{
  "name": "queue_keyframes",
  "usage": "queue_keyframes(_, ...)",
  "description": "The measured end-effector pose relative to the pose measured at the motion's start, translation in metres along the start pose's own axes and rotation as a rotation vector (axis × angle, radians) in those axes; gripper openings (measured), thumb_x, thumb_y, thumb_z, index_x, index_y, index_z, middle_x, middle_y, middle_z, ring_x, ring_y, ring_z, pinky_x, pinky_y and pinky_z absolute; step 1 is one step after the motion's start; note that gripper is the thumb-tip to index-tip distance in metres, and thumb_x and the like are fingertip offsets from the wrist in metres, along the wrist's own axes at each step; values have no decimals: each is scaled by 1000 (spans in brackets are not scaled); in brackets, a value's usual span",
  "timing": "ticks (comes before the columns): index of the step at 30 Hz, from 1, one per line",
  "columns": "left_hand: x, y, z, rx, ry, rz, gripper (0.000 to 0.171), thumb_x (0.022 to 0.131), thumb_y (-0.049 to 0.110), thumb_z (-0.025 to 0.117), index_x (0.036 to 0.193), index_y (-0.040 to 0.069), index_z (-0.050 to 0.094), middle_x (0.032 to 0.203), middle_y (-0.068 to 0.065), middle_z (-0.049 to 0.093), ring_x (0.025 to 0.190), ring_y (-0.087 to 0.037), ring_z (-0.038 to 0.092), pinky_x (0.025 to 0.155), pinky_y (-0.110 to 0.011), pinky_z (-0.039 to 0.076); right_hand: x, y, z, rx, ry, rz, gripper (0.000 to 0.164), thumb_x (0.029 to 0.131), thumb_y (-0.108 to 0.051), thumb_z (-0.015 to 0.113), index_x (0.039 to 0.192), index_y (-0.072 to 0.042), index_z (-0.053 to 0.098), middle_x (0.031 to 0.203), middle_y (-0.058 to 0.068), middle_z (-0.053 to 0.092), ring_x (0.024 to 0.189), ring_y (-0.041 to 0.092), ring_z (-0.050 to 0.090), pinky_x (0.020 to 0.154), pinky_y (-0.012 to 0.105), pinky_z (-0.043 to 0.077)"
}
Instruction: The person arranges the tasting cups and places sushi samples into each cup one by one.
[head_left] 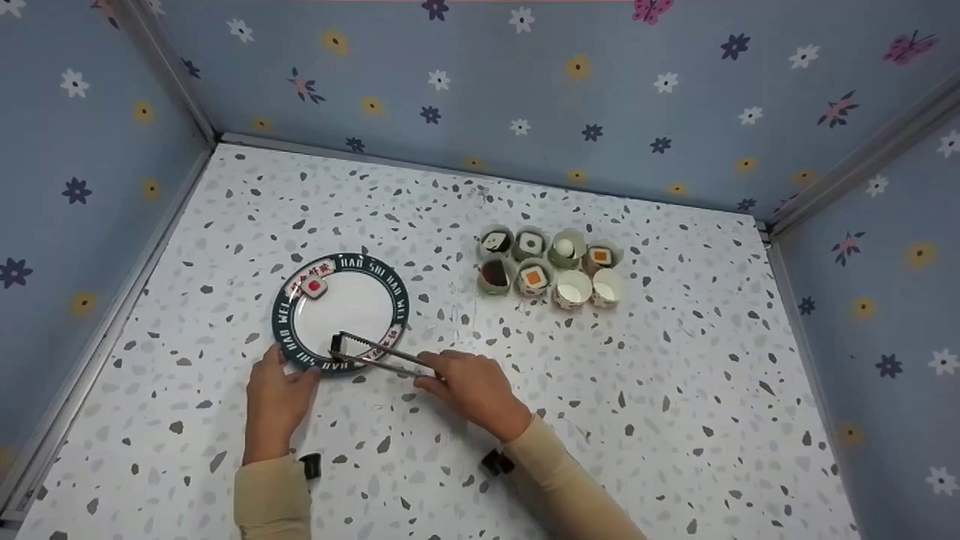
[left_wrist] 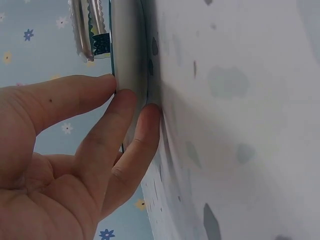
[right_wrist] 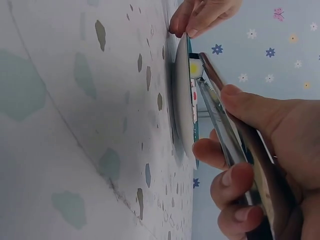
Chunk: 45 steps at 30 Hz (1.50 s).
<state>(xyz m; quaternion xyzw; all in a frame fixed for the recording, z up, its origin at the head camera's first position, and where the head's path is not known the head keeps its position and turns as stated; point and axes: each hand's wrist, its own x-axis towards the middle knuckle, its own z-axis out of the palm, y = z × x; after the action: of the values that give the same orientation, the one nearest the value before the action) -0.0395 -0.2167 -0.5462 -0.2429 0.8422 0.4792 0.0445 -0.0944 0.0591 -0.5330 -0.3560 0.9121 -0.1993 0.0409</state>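
Note:
A round plate (head_left: 345,304) with a dark green lettered rim lies on the speckled table. My left hand (head_left: 277,394) grips its near left edge; in the left wrist view, fingertips (left_wrist: 126,97) press against the rim and underside. The right hand (head_left: 472,386) holds metal tongs (head_left: 390,360), their serrated tips around a toy sushi piece (right_wrist: 196,69) with a yellow centre and black wrap, at the plate's near rim. On the plate's upper left sits another sushi piece (head_left: 313,286) with a red centre.
Right of the plate, several paper cups stand in two rows. Most hold sushi pieces, such as one with an orange square (head_left: 533,277); two white cups (head_left: 573,289) at the front right look empty. Flowered blue panels (head_left: 480,90) wall the table's back and sides.

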Motion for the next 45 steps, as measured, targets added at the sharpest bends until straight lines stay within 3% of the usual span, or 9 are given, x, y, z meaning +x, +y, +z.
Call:
queue_keyframes(8, 1, 0, 1, 10, 1, -3, 73, 94, 13, 62, 151, -13, 24, 142, -37, 37, 119, -46, 54, 107, -54, 35, -2, 4, -3, 28, 19, 11, 32, 97, -41, 64, 121, -21, 70, 83, -9, 68, 67, 5, 60, 54, 23, 46)
queue_keyframes(15, 2, 0, 1, 16, -16, -29, 75, 95, 15, 62, 152, -13, 21, 144, -37, 35, 121, -46, 52, 108, -54, 34, -16, 18, -20, 26, 69, 80, 39, 99, -43, 61, 130, -21, 68, 94, -6, 72, 72, 8, 64, 58, 29, 51)
queue_keyframes(22, 2, -1, 0, 21, -4, -16, 75, 96, 14, 61, 151, -14, 20, 143, -38, 35, 123, -47, 48, 109, -55, 33, -43, 46, -43, 8, 199, 130, 39, 97, -42, 63, 128, -17, 69, 98, -2, 73, 75, 14, 67, 59, 34, 53)
queue_keyframes(32, -1, -2, 0, 27, 6, 2, 75, 95, 12, 62, 150, -17, 20, 141, -39, 36, 117, -45, 52, 105, -54, 36, -94, 89, -75, -40, 395, 258, 37, 92, -36, 72, 123, -16, 72, 85, -6, 67, 65, 14, 59, 53, 34, 46)
queue_keyframes(39, -1, -1, 0, 17, 3, -3, 75, 95, 13, 61, 151, -15, 19, 142, -38, 36, 119, -45, 52, 106, -54, 35, -123, 115, -93, -63, 443, 380, 37, 91, -30, 75, 124, -13, 72, 85, -3, 67, 57, 12, 45, 47, 34, 35)
queue_keyframes(45, 0, 0, 2, 13, 8, -8, 75, 95, 13, 62, 151, -15, 20, 142, -38, 36, 120, -46, 51, 107, -54, 34, -140, 132, -99, -91, 466, 489, 34, 91, -30, 75, 121, -15, 72, 83, 0, 67, 58, 17, 54, 50, 41, 43)
